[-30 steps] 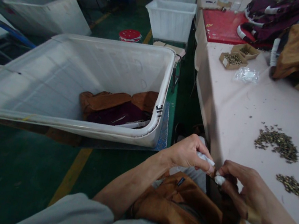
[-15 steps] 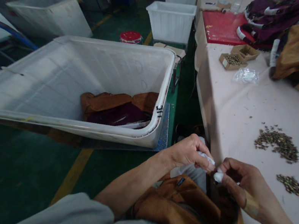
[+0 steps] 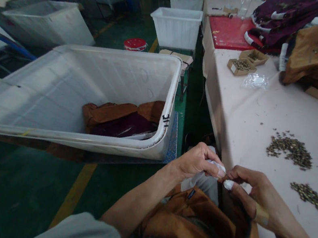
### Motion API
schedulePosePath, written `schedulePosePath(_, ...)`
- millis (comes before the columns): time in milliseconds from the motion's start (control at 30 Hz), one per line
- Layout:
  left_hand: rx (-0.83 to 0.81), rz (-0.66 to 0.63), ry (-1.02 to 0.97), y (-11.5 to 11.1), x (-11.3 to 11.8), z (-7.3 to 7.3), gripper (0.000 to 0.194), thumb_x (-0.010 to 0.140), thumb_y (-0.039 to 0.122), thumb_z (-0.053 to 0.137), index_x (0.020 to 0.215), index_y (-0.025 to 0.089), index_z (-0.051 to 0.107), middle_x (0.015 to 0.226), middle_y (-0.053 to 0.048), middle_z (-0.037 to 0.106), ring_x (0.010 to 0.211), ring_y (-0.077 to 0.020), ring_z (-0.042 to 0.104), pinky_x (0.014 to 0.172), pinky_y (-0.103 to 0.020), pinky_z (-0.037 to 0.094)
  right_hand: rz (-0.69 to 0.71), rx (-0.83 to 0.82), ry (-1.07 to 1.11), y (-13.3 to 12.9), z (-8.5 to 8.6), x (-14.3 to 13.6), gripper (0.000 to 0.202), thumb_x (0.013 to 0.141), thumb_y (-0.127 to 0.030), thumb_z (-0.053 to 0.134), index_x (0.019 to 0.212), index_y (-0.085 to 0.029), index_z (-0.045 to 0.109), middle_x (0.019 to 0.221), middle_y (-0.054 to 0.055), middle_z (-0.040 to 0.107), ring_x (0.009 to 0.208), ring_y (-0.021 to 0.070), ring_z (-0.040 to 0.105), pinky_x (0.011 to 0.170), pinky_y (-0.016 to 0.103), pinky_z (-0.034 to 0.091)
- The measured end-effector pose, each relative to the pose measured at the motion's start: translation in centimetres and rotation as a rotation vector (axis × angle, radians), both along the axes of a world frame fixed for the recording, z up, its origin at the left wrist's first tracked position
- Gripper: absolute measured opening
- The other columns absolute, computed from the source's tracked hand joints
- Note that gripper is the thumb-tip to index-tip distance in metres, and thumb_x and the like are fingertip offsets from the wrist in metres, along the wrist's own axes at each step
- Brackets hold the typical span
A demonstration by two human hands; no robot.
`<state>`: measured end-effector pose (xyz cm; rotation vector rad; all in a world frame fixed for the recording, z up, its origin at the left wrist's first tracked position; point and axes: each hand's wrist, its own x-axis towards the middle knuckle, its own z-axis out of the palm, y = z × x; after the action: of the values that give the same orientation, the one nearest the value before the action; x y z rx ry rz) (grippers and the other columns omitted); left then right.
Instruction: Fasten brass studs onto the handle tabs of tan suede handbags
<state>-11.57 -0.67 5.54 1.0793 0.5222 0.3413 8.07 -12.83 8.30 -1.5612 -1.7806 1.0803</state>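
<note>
Still pinched shut: left hand (image 3: pixel 197 162) and right hand (image 3: pixel 249 188) on white cord ends (image 3: pixel 221 172), over brown garment (image 3: pixel 203 233); grip unchanged.

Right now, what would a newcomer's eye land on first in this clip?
Low in the middle, the left hand and right hand pinch a white cord above a brown garment on the lap. To the left stands a big white bin holding brown and maroon clothes; on the right, small metal pieces are heaped on the table.
</note>
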Motion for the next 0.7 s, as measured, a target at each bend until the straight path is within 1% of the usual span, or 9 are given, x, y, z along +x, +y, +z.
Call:
schedulePosePath(67, 0.056, 0.004, 0.026, -0.1, 0.0, 0.4, 0.035, 0.059, 0.036, 0.092, 0.071, 0.006, 0.079, 0.059, -0.005, 0.065, 0.051, -0.0086, 0.045, 0.050, -0.025, 0.032, -0.020, 0.046, -0.060, 0.0, 0.0, -0.5, 0.016, 0.094, -0.030, 0.056, 0.088, -0.022, 0.068, 0.075, 0.002, 0.068, 0.066, 0.0181, 0.061, 0.057, 0.028, 0.045)
schedulePosePath(133, 0.119, 0.020, 0.068, -0.1, 0.0, 0.6, 0.038, 0.060, 0.039, 0.092, 0.074, 0.006, 0.079, 0.060, -0.005, 0.065, 0.053, -0.0093, 0.045, 0.051, -0.025, 0.033, -0.063, 0.142, -0.142, 0.0, -0.2, -0.9, 0.012, 0.091, -0.027, 0.056, 0.085, -0.022, 0.066, 0.072, 0.002, 0.067, 0.062, 0.0180, 0.059, 0.056, 0.029, 0.043)
schedulePosePath(200, 0.223, 0.021, 0.103, -0.1, -0.2, 0.7, 0.039, 0.062, 0.041, 0.091, 0.078, 0.007, 0.080, 0.064, -0.004, 0.066, 0.055, -0.0101, 0.048, 0.053, -0.024, 0.034, -0.104, 0.183, -0.183, -0.1, -0.3, -0.9, 0.010, 0.088, -0.027, 0.057, 0.084, -0.022, 0.065, 0.071, 0.003, 0.067, 0.059, 0.0181, 0.059, 0.055, 0.030, 0.043)
schedulePosePath(267, 0.360, -0.013, 0.110, -0.1, -0.6, 0.8, 0.038, 0.067, 0.041, 0.088, 0.085, 0.007, 0.080, 0.071, -0.005, 0.068, 0.061, -0.0117, 0.053, 0.056, -0.024, 0.036, -0.120, 0.111, -0.173, -0.3, 0.0, -0.5, 0.012, 0.088, -0.030, 0.058, 0.085, -0.023, 0.066, 0.068, 0.002, 0.068, 0.057, 0.0185, 0.060, 0.051, 0.029, 0.042)
schedulePosePath(367, 0.567, -0.050, 0.081, -0.2, -1.4, 1.5, 0.030, 0.073, 0.035, 0.083, 0.087, 0.008, 0.078, 0.078, -0.005, 0.070, 0.068, -0.0138, 0.058, 0.060, -0.024, 0.040, -0.087, -0.027, -0.128, -0.9, 0.5, -0.1, 0.016, 0.091, -0.035, 0.059, 0.087, -0.022, 0.067, 0.071, 0.002, 0.070, 0.062, 0.0194, 0.064, 0.051, 0.028, 0.044)
schedulePosePath(433, 0.719, -0.048, 0.073, -0.3, -1.9, 2.2, 0.021, 0.075, 0.028, 0.079, 0.085, 0.010, 0.075, 0.079, -0.004, 0.069, 0.070, -0.0143, 0.060, 0.063, -0.024, 0.042, -0.093, -0.010, -0.117, -1.4, 0.7, -0.2, 0.017, 0.094, -0.036, 0.060, 0.087, -0.022, 0.066, 0.072, 0.002, 0.069, 0.065, 0.0184, 0.064, 0.051, 0.027, 0.042)
schedulePosePath(533, 1.024, -0.030, 0.135, -1.0, -2.3, 3.0, 0.009, 0.076, 0.021, 0.072, 0.081, 0.013, 0.069, 0.078, -0.003, 0.066, 0.072, -0.0154, 0.059, 0.067, -0.026, 0.042, -0.109, 0.214, -0.183, -1.8, 0.5, -1.1, 0.017, 0.095, -0.030, 0.060, 0.080, -0.021, 0.060, 0.068, -0.001, 0.061, 0.056, 0.0131, 0.055, 0.051, 0.026, 0.037)
schedulePosePath(633, 1.334, 0.017, 0.277, -2.2, -2.0, 2.7, 0.003, 0.081, 0.018, 0.061, 0.083, 0.016, 0.061, 0.081, -0.005, 0.065, 0.074, -0.0186, 0.058, 0.064, -0.030, 0.039, -0.069, 0.530, -0.372, -2.0, 0.6, -1.8, 0.018, 0.096, -0.021, 0.060, 0.079, -0.021, 0.054, 0.069, -0.002, 0.055, 0.057, 0.0119, 0.048, 0.057, 0.029, 0.034)
schedulePosePath(700, 1.397, 0.076, 0.337, -3.0, -1.5, 2.1, 0.006, 0.080, 0.016, 0.057, 0.087, 0.016, 0.058, 0.083, -0.006, 0.064, 0.073, -0.0202, 0.058, 0.063, -0.031, 0.037, -0.037, 0.673, -0.492, -2.2, 1.1, -2.2, 0.018, 0.096, -0.015, 0.060, 0.081, -0.021, 0.054, 0.073, 0.000, 0.056, 0.063, 0.0147, 0.048, 0.061, 0.031, 0.033)
